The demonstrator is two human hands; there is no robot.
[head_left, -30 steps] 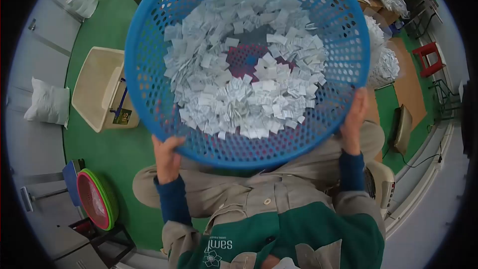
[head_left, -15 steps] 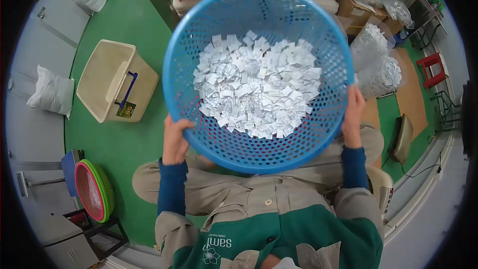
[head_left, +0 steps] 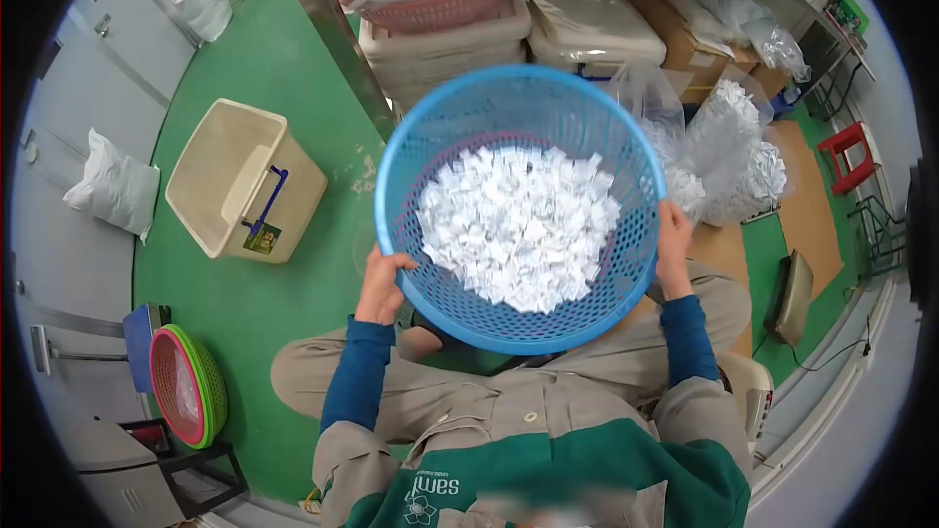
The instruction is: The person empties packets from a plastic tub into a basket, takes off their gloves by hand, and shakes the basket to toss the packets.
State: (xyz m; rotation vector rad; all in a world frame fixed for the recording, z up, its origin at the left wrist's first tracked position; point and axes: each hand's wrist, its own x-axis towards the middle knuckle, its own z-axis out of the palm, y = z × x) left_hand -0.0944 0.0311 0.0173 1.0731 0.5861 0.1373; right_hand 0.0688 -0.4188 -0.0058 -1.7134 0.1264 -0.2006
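A large round blue plastic basket (head_left: 518,344) with perforated walls is held up in front of me, above my lap. Many small white packets (head_left: 523,225) lie heaped on its bottom, a few with faint print. My left hand (head_left: 384,284) grips the rim at the lower left, thumb over the edge. On the right side, my right hand (head_left: 673,246) is closed on the rim, its other fingers hidden behind the wall. The packets touch neither hand.
A cream bin (head_left: 230,176) with a blue handle stands on the green floor at left. Clear bags of white packets (head_left: 729,152) stand at right, near a red stool (head_left: 847,152). Stacked lidded tubs (head_left: 440,34) are beyond the basket. Nested pink and green baskets (head_left: 186,386) sit lower left.
The blue basket has moved lower and farther from the camera, with both hands still on its rim. The heap of packets has shifted inside it. More of the tubs and bags behind now shows.
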